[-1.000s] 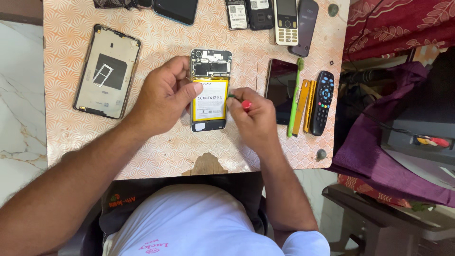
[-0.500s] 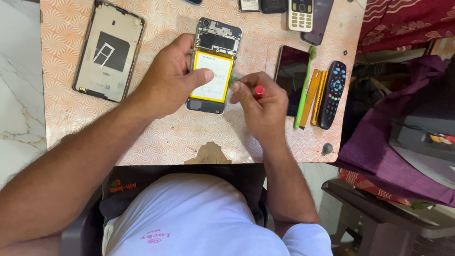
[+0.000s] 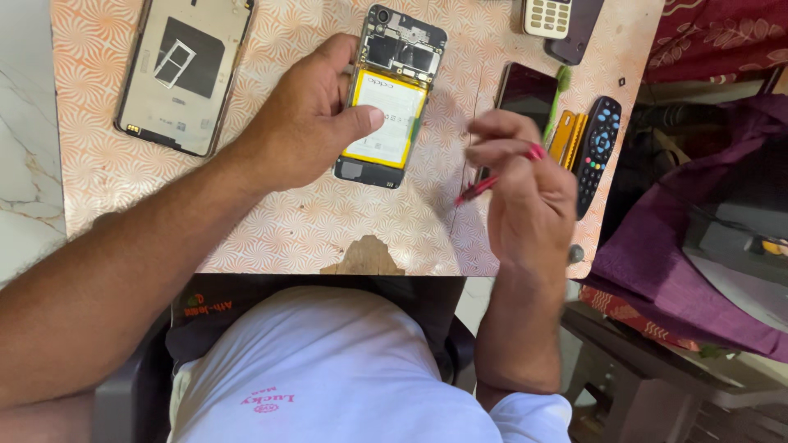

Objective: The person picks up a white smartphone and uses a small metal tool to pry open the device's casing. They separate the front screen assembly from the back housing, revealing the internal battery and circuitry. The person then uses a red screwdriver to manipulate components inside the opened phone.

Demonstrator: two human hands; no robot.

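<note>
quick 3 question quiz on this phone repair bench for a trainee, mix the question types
1. True or false: the left hand rests on the opened phone, thumb on its yellow-edged battery.
2. What does the right hand hold? A) red-handled tool B) remote control C) back cover
3. Fill in: the detached back cover lies to the ___ of the opened phone in the picture.

Key: 1 true; 2 A; 3 left
</note>
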